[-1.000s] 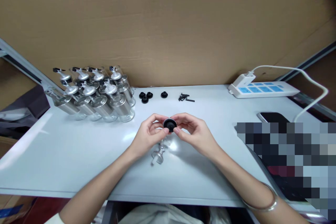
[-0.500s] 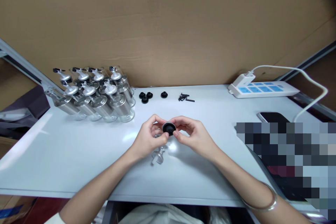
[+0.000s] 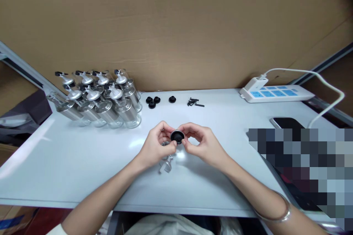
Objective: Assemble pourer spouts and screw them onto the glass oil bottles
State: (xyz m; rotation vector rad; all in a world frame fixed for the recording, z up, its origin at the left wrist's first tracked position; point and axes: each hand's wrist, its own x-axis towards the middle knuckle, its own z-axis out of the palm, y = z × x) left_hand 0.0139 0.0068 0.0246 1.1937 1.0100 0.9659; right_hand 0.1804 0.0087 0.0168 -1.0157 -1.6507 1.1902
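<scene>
Between my two hands is a pourer cap (image 3: pixel 177 137), round with a silver rim and a black inside that faces me. My left hand (image 3: pixel 158 144) pinches its left edge, thumb pressed on the black part. From the other side my right hand (image 3: pixel 200 139) grips the right edge between thumb and fingers. Beneath my left hand, loose silver pourer tops (image 3: pixel 166 164) lie on the table, partly hidden by the fingers. Farther back sit several black stoppers (image 3: pixel 152 104) and, to their right, a small heap of black strips (image 3: pixel 193 101).
Several glass bottles (image 3: pixel 128 112) with metal sleeves and silver pourers stand together at the back left of the white table (image 3: pixel 82 169). A power strip (image 3: pixel 275 93) with a white cable lies back right, near a phone (image 3: pixel 288 123). A cardboard wall (image 3: pixel 176 33) closes off the back.
The pourer cap has tilted slightly, showing more of its black lower part. Both hands keep hold of it in nearly the same place.
</scene>
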